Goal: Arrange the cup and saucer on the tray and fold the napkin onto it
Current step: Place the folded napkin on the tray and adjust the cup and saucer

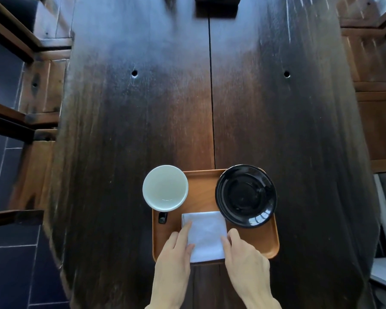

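An orange-brown tray (201,192) lies on the dark wooden table near its front edge. A cup (165,190), white inside with a dark handle pointing toward me, stands on the tray's left side. A glossy black saucer (246,195) sits on the tray's right side, its rim reaching past the tray's edge. A folded white napkin (206,235) lies flat at the tray's front middle. My left hand (176,257) rests its fingers on the napkin's left edge. My right hand (243,255) touches the napkin's right edge. Neither hand grips anything.
The long dark table (210,108) stretches away from me with two small holes in it. A black object (216,5) sits at the far end. Wooden benches (42,85) flank the left side, more wooden seating (374,97) the right.
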### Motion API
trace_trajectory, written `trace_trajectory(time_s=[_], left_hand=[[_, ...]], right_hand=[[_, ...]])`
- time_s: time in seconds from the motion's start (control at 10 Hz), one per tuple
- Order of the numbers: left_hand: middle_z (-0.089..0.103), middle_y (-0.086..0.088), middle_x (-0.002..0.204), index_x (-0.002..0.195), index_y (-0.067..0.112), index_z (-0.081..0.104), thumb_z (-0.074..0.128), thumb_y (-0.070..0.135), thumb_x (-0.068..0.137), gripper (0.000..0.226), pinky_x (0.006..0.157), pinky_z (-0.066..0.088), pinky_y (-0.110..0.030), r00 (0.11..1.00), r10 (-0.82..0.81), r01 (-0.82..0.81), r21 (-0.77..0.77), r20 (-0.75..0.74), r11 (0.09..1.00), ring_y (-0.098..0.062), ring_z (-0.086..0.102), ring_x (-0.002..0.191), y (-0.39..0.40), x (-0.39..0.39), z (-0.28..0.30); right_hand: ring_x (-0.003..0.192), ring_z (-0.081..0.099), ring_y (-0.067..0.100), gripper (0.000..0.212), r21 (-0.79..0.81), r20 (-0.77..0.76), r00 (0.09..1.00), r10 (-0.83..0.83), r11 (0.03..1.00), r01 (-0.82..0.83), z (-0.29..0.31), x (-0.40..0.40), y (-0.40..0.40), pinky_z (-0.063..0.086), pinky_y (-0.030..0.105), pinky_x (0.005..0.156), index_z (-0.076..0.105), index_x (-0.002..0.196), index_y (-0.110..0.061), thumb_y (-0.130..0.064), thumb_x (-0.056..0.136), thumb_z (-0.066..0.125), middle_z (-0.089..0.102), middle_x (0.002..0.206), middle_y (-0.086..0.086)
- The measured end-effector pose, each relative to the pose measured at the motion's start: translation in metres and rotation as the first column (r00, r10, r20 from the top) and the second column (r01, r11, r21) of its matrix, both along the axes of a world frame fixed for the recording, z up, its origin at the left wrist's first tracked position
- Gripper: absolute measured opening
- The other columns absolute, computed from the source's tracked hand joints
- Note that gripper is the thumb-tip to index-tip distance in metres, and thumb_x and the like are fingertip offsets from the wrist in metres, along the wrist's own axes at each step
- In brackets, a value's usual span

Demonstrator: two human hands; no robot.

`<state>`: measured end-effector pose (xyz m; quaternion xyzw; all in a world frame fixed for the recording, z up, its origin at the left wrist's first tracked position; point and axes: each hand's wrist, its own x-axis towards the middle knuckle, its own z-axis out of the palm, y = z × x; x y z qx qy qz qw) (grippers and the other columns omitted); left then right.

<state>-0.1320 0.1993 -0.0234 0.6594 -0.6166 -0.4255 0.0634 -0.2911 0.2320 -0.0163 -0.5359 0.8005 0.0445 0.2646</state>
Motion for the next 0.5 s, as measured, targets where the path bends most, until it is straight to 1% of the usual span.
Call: trace_trajectory(time_s=[0.1, 0.2, 0.3, 0.4, 0.5], left_hand=[[0.047, 0.016, 0.099, 0.15, 0.035, 0.032, 0.052, 0.022, 0.1, 0.056, 0.073, 0.04, -0.004, 1.0, -0.006, 0.006, 0.008, 0.019, 1.0, -0.007, 0.053, 0.093, 0.002, 0.001, -0.004], [0.042, 0.016, 0.094, 0.15, 0.037, 0.03, 0.051, 0.023, 0.1, 0.056, 0.065, 0.038, -0.003, 0.998, -0.044, 0.042, 0.029, 0.047, 0.999, -0.008, 0.052, 0.087, 0.005, 0.004, -0.002], [0.038, 0.019, 0.09, 0.147, 0.037, 0.036, 0.057, 0.024, 0.097, 0.056, 0.063, 0.036, -0.001, 0.997, -0.07, 0.07, 0.008, 0.044, 0.998, -0.007, 0.052, 0.079, 0.005, 0.01, 0.0], [0.047, 0.013, 0.1, 0.139, 0.029, 0.052, 0.058, 0.028, 0.096, 0.044, 0.07, 0.039, -0.003, 0.999, -0.029, 0.03, -0.023, 0.038, 0.999, -0.01, 0.056, 0.084, 0.005, 0.019, 0.004], [0.053, 0.018, 0.099, 0.122, 0.029, 0.061, 0.054, 0.031, 0.097, 0.025, 0.072, 0.043, -0.008, 0.999, -0.014, 0.015, -0.033, 0.039, 0.999, -0.008, 0.059, 0.088, 0.003, 0.022, 0.016]], right_hand=[[0.061, 0.064, 0.014, 0.028, -0.003, -0.015, 1.0, 0.025, 1.0, -0.026, -0.002, -0.004, 0.0, 0.055, 0.029, 0.056, 0.04, 0.091, -0.031, -0.053, 0.102, 0.025, 0.061, 0.067, -0.005], [0.061, 0.063, 0.014, 0.028, 0.014, -0.018, 0.999, 0.033, 0.999, -0.033, -0.004, -0.004, 0.005, 0.056, 0.027, 0.056, 0.044, 0.092, -0.03, -0.054, 0.101, 0.031, 0.062, 0.068, -0.004], [0.062, 0.064, 0.012, 0.029, 0.028, 0.059, 0.998, -0.03, 0.999, 0.028, 0.0, -0.011, 0.003, 0.055, 0.024, 0.06, 0.045, 0.088, -0.03, -0.055, 0.1, 0.036, 0.062, 0.067, -0.006], [0.062, 0.063, 0.009, 0.03, 0.006, 0.155, 0.985, -0.08, 0.997, 0.081, 0.012, -0.019, 0.003, 0.056, 0.026, 0.06, 0.045, 0.082, -0.029, -0.053, 0.099, 0.04, 0.061, 0.064, -0.007], [0.062, 0.063, 0.007, 0.03, -0.031, 0.156, 0.985, -0.08, 0.996, 0.085, 0.018, -0.027, 0.002, 0.054, 0.021, 0.057, 0.049, 0.079, -0.029, -0.049, 0.1, 0.042, 0.06, 0.065, -0.009]])
